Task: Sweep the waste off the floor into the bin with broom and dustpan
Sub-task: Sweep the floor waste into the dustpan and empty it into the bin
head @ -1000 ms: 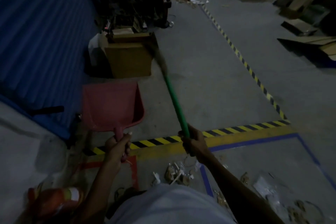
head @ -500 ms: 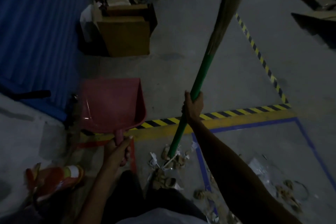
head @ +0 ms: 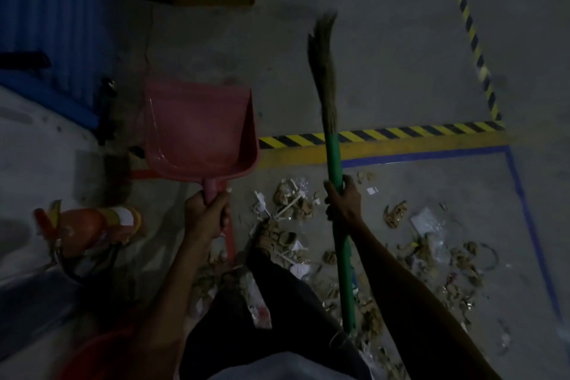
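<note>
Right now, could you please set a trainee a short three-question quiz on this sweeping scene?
1. True or false: the dustpan already holds waste.
2. Which hand holds the broom: A left, B right?
3. Fill in: the broom's bristles point ____ from the person.

Key: 1. False, its pan looks bare, and the waste lies on the floor. 2. B, the right hand; the left hand holds the dustpan's handle. 3. Away.

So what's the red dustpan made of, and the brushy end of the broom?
The dustpan looks like moulded plastic: smooth, one even pinkish-red, with a glossy streak along its wall. The broom has a green, evenly coloured handle, maybe plastic or plastic-coated; its head looks like dry grass or straw, tan, thin and wispy at the tip.
</note>
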### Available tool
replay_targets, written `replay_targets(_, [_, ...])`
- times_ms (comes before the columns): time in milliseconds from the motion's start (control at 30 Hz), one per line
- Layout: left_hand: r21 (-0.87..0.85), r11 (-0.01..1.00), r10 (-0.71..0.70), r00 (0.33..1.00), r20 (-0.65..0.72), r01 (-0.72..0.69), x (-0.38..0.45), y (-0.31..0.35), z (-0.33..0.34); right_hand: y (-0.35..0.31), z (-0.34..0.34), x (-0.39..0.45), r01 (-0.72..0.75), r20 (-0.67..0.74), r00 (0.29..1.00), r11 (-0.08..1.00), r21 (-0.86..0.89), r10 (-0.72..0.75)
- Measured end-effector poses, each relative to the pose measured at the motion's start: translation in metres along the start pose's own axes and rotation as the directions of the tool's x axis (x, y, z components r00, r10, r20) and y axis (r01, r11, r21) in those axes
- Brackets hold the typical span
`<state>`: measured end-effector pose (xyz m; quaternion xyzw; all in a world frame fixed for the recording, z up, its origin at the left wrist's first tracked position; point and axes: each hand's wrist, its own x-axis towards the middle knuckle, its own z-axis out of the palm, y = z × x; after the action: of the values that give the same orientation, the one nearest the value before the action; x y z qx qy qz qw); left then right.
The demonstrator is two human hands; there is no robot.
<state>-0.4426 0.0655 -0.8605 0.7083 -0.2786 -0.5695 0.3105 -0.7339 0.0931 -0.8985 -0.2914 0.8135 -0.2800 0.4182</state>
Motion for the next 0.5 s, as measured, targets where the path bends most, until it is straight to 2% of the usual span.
replay_targets(233, [0.050, 0.998, 0.044, 0.999, -0.022, -0.043, 0.017, -0.082, -0.036, 0.035, 0.068, -0.013, -0.045, 0.020, 0.999, 0.991, -0.128, 0.047])
replay_targets(500, [0.014, 0.999, -0.038, 0.999, 0.011, 0.038, 0.027, -0.177, -0.081, 0.078, 0.133, -0.048, 0.178, 0.027, 0.984, 0.947, -0.268, -0.177])
